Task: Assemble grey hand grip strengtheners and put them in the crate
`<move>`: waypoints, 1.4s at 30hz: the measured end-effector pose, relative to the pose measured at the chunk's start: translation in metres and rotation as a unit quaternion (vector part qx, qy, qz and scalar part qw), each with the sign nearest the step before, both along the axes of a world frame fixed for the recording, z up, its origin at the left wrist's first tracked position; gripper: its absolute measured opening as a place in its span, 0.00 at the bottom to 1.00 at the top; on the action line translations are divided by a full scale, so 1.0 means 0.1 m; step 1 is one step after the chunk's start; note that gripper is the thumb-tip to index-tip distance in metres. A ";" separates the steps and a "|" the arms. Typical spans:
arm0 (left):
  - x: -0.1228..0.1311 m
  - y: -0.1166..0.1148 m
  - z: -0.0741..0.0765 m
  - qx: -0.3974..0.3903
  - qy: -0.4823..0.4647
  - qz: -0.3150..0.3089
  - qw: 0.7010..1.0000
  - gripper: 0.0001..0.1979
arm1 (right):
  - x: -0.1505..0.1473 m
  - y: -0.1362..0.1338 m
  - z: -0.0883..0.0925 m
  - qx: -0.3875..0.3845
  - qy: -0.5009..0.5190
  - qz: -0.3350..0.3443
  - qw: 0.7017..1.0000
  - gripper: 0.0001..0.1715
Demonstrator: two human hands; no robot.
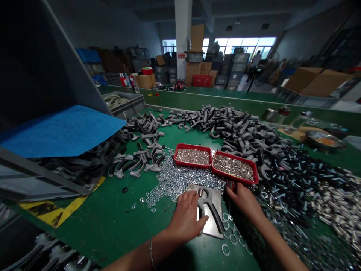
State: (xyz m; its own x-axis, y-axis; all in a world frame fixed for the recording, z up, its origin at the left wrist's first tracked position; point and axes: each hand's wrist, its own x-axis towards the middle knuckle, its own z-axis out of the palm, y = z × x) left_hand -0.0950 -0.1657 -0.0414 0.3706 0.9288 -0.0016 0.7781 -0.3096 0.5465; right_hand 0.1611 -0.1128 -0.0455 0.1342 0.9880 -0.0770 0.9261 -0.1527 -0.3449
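Note:
On a square metal plate (212, 226) lies a grey and black plier-like hand grip (216, 213) with a curved top and two handles. My left hand (186, 218) is closed around its left handle, beside a small metal cylinder (200, 192) near the top of the piece. To the right of the plate, my right hand (241, 198) is closed on a dark red handle (230, 185) with a thin shaft pointing down, which looks like a screwdriver. Its tip is near several flat metal rings (233, 238) on the green table.
Two red trays (193, 165) (235, 177) of small metal pieces stand beyond the plate, among loose nuts (172, 180). Grey handle parts (234, 126) are heaped behind. Black parts (293, 180) and metal cylinders (335, 210) lie at right. A grey crate (50, 188) stands left.

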 end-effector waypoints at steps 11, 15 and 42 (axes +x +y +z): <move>-0.27 0.97 0.46 0.116 0.097 -0.084 0.985 0.12 | 0.07 -0.04 0.25 0.090 0.002 0.086 0.992 0.17; -0.28 1.89 0.63 0.158 0.243 -0.044 0.956 0.10 | -0.41 0.48 0.50 0.160 -0.032 0.209 0.964 0.12; -0.61 1.27 0.45 -0.090 -0.284 0.059 0.953 0.07 | -0.41 0.25 0.35 0.020 0.390 0.113 0.913 0.14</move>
